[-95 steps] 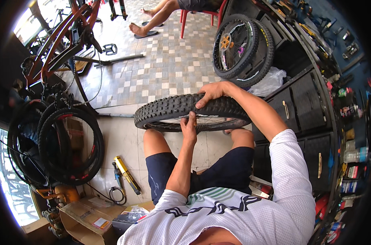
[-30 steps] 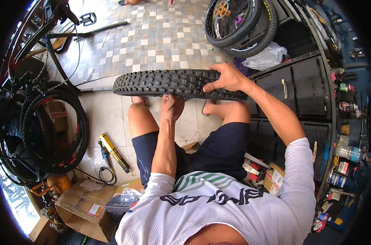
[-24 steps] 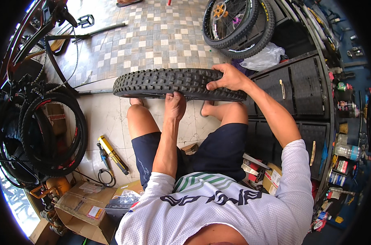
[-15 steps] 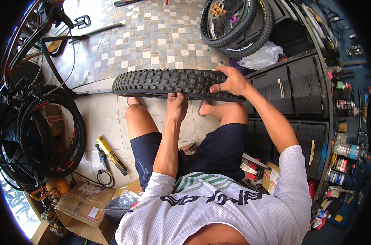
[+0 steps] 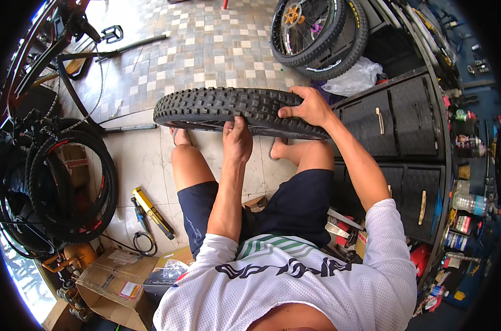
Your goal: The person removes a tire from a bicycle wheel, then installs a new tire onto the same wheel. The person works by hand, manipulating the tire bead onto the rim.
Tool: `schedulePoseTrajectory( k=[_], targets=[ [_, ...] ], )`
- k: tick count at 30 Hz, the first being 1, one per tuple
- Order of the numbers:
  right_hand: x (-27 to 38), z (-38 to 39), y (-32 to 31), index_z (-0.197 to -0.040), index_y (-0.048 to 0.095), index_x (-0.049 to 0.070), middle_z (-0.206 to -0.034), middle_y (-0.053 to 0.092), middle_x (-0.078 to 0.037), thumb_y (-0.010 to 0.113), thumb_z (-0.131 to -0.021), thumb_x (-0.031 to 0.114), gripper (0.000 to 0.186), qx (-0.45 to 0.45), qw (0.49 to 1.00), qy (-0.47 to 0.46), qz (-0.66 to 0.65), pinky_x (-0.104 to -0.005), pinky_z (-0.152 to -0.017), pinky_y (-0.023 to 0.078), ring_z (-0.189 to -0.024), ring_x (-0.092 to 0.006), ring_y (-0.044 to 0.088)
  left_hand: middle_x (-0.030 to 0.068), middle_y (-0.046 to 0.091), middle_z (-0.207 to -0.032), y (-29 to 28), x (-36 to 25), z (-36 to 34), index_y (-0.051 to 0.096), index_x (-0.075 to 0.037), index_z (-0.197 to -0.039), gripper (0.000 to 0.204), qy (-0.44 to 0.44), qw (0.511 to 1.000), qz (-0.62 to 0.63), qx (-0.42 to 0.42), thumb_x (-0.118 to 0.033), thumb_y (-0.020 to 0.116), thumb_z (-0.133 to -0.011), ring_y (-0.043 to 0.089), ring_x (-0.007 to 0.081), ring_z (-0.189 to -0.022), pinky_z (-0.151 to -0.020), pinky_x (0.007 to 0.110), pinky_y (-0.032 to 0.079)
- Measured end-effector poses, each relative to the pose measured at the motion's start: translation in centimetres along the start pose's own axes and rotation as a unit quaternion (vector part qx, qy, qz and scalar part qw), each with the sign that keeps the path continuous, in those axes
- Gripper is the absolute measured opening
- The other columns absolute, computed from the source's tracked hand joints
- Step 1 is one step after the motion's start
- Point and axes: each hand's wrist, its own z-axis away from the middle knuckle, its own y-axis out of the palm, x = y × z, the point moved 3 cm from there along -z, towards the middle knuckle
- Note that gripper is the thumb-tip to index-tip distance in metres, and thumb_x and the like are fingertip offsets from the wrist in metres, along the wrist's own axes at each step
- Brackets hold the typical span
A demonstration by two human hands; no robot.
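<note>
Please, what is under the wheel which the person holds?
Past the near edge of the wheel, parts of both feet and pale tiles show lower down. It hides whatever is directly beneath.

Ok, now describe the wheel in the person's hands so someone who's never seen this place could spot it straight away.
Start at the black drawer cabinet on the right, then look left to the person's right hand. It grips a knobby-tyred wheel, with the left hand touching its near edge. Unlike the two wheels beside the cabinet, this one has both hands on it.
</note>
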Motion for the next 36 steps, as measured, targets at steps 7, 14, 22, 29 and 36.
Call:
schedulePoseTrajectory(
  k=[7,14,22,29,36],
  targets=[
    [-1.9,-2.7,0.0,-0.102,0.075,-0.001,-0.093,0.076,-0.014,0.092,-0.067,0.056,0.070,0.055,0.998,0.019,-0.030,-0.0345,-0.082,0.053,-0.089,-0.0207,0.071,0.0133,0.062,-0.133,-0.8,0.2,-0.9,0.052,0.003,-0.135,0.062,0.017,0.991,-0.126,-0.051,-0.047,0.063,-0.101,0.058,0.0233,-0.124,-0.108,0.039,0.043],
    [-1.1,-0.5,-0.1,-0.130,0.064,0.001,-0.120,0.067,-0.019,0.086,-0.070,0.064,0.089,-0.157,0.972,-0.128,0.122,-0.0433,-0.099,0.050,-0.116,-0.0354,0.064,0.0065,0.064,-0.107,0.3,-1.1,-3.2,0.058,0.002,-0.116,0.056,0.079,0.968,-0.204,-0.127,-0.051,0.068,-0.099,0.059,0.0158,-0.095,-0.088,0.033,0.048],
    [-1.1,0.0,-1.0,-0.126,0.064,0.005,-0.114,0.073,-0.017,0.085,-0.061,0.075,0.097,-0.179,0.971,-0.040,0.156,-0.0453,-0.092,0.055,-0.108,-0.0360,0.070,0.0083,0.058,-0.115,0.4,-3.5,-8.1,0.050,0.003,-0.134,0.060,0.051,0.965,-0.239,-0.100,-0.047,0.062,-0.103,0.057,0.0198,-0.098,-0.088,0.036,0.049],
    [-0.7,0.1,-0.8,-0.127,0.066,0.005,-0.120,0.071,-0.019,0.087,-0.067,0.064,0.086,-0.180,0.974,-0.059,0.128,-0.0439,-0.096,0.054,-0.113,-0.0372,0.068,0.0039,0.058,-0.106,0.8,-3.4,-5.3,0.053,-0.001,-0.126,0.045,0.080,0.974,-0.207,-0.034,-0.033,0.071,-0.100,0.055,0.0160,-0.095,-0.088,0.031,0.047],
    [-1.3,-2.5,0.5,-0.145,0.052,0.002,-0.146,0.055,-0.023,0.085,-0.072,0.063,0.100,-0.065,0.987,-0.090,0.116,-0.0433,-0.111,0.044,-0.134,-0.0365,0.054,0.0072,0.062,-0.105,-0.6,-4.3,-5.0,0.058,0.004,-0.114,0.053,0.116,0.943,-0.287,-0.122,-0.046,0.069,-0.100,0.056,0.0166,-0.096,-0.088,0.031,0.045]
  ],
)
